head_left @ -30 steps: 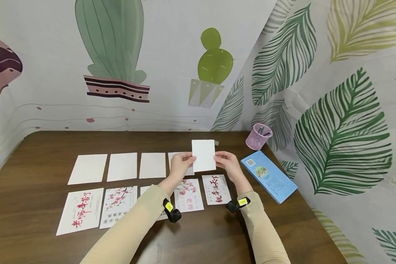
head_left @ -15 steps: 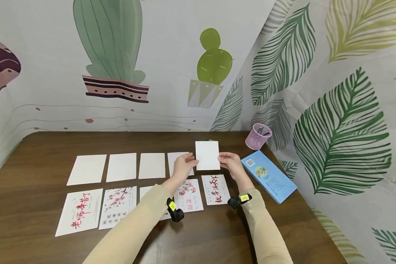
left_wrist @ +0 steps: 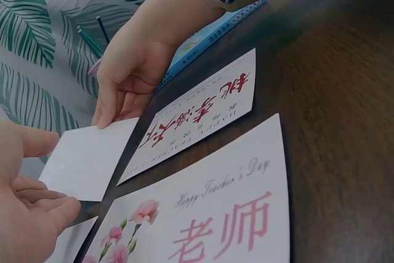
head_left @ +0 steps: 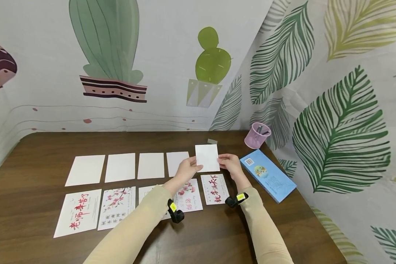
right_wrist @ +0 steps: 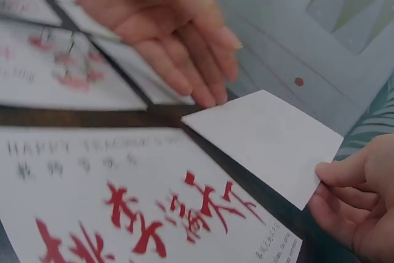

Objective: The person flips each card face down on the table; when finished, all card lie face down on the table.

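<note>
A blank white card is held over the back of the table, its plain side facing me. My right hand pinches its right edge; the right wrist view shows the thumb on the face of the card and the fingers behind. At the opposite edge is my left hand, fingers loosely extended and fingertips right by the card's side. Below the hands lie a small card with red writing and a card with pink flowers.
Several blank white cards lie in a back row, with printed cards in front. My left forearm covers part of one printed card. On the right are a blue book and a pink pen holder. A patterned cloth wall stands behind.
The card first shifted slightly right, then came lower and tilted flatter. My left fingers have loosened from its edge, while my right hand keeps its pinch.
</note>
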A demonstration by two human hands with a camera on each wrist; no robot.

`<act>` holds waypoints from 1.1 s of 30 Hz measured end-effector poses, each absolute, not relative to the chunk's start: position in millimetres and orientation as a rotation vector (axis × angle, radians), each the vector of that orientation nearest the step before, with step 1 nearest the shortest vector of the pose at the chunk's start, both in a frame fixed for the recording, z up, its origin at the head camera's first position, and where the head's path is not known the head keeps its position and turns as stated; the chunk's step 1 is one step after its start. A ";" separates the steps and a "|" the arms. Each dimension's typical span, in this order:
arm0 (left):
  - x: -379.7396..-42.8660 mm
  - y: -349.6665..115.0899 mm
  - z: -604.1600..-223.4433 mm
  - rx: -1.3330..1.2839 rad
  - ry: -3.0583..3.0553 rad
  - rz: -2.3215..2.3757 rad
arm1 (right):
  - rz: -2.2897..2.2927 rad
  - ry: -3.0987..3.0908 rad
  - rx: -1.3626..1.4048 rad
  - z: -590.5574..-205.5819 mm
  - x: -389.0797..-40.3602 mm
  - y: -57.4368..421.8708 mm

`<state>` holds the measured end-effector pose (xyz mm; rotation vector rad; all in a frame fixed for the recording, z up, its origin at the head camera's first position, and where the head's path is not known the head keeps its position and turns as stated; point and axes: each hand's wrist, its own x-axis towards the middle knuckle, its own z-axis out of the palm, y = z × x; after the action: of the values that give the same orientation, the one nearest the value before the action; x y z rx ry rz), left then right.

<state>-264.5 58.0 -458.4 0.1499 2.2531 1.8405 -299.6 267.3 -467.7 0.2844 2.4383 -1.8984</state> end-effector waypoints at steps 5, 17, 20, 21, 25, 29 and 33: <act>-263.6 59.6 -459.3 0.166 2.291 1.794 | -1.739 2.597 0.303 -468.6 -300.0 264.7; -260.4 61.5 -454.6 0.260 2.379 1.650 | -1.543 2.758 0.367 -466.5 -301.3 261.1; -260.1 61.9 -452.5 0.297 2.434 1.579 | -1.509 2.772 0.374 -466.3 -301.4 260.3; -260.3 62.2 -451.9 0.306 2.454 1.549 | -1.497 2.779 0.373 -466.6 -301.3 260.0; -261.9 64.0 -450.3 0.368 2.557 1.405 | -1.425 2.840 0.350 -469.6 -300.7 259.6; -263.1 65.0 -448.5 0.395 2.597 1.362 | -1.385 2.884 0.335 -472.3 -300.0 259.7; -263.5 65.1 -447.1 0.377 2.571 1.375 | -1.380 2.885 0.352 -473.0 -299.7 260.3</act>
<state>-263.5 65.1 -447.1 0.3768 2.5712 1.3746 -299.7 260.3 -473.0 0.3516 2.8850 -1.3802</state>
